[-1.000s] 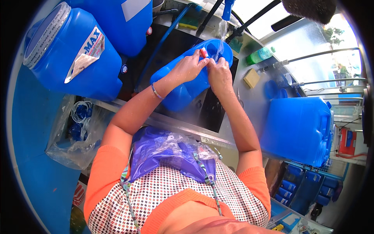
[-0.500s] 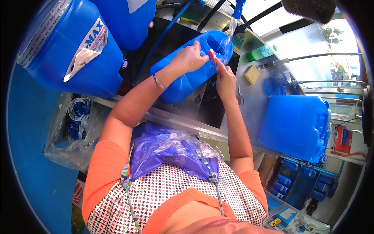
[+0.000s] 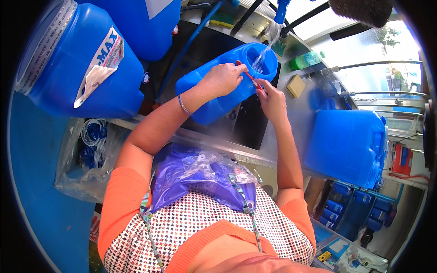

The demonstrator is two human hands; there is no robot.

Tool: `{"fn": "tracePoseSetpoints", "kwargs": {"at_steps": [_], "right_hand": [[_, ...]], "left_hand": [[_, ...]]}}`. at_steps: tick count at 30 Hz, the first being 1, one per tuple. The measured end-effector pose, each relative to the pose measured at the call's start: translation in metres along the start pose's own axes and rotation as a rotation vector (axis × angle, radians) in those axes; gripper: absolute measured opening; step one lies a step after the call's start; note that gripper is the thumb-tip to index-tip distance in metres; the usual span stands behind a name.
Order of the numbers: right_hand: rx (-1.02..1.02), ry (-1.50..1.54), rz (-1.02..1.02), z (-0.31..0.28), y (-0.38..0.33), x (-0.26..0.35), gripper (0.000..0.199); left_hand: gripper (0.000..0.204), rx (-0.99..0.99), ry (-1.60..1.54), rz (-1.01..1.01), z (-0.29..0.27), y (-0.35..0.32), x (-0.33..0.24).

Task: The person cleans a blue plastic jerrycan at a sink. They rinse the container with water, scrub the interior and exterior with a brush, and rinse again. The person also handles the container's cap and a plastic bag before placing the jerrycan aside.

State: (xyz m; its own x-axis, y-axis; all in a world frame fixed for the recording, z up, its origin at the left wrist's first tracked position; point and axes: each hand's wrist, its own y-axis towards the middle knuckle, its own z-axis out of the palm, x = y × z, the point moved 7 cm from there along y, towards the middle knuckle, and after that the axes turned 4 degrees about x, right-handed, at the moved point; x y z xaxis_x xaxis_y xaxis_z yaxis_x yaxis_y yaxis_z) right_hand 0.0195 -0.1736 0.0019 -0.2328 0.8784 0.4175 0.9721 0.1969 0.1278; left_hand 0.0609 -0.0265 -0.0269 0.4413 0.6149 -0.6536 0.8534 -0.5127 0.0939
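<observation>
A blue plastic jug (image 3: 227, 101) lies tilted in a dark-bottomed metal sink (image 3: 248, 119), its round mouth up and toward the far right. Water (image 3: 273, 34) runs from a blue tap (image 3: 281, 12) into that mouth. Just below the rim, a slim red tool (image 3: 251, 77) spans the gap between my hands; its kind is unclear. My right hand (image 3: 274, 101) pinches its lower end. Over the jug's side, my left hand (image 3: 222, 80) has its fingertips closed at the upper end. Whether the left hand also presses on the jug is hidden.
Large blue drums (image 3: 86, 63) crowd the left side. A blue jerrycan (image 3: 343, 145) stands at right. On the counter are a yellow sponge block (image 3: 296, 86) and a green bottle (image 3: 306, 60). A dark brush head (image 3: 362, 11) hangs above; a clear plastic bag (image 3: 75, 175) sits lower left.
The jug's mouth has shifted slightly right and nearer, and the water stream now falls visibly inside it. My right hand has moved right and down; the red tool now stretches between both hands.
</observation>
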Motion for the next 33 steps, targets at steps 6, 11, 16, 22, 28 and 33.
{"fn": "tracePoseSetpoints", "kwargs": {"at_steps": [6,11,16,22,28,33], "right_hand": [[-0.106,0.019,-0.136,0.006,-0.022,0.005,0.029],[-0.086,-0.013,-0.024,0.002,-0.024,-0.003,0.028],[-0.148,-0.076,-0.117,0.007,-0.024,-0.003,0.028],[-0.259,0.205,-0.005,0.012,-0.025,-0.034,0.022],[-0.202,0.697,0.191,0.027,0.002,-0.040,0.020],[-0.016,0.693,0.345,0.041,-0.008,-0.036,0.019]], "left_hand": [[0.039,0.024,-0.051,-0.099,-0.005,0.005,0.004],[0.050,0.023,0.052,-0.152,-0.019,0.002,0.022],[0.054,-0.001,0.031,-0.150,-0.022,-0.003,0.034],[0.059,-0.037,-0.035,-0.070,-0.052,-0.021,0.079],[0.057,-0.047,-0.094,-0.075,-0.059,-0.037,0.095],[0.057,-0.083,-0.065,-0.116,-0.058,-0.046,0.100]]}}
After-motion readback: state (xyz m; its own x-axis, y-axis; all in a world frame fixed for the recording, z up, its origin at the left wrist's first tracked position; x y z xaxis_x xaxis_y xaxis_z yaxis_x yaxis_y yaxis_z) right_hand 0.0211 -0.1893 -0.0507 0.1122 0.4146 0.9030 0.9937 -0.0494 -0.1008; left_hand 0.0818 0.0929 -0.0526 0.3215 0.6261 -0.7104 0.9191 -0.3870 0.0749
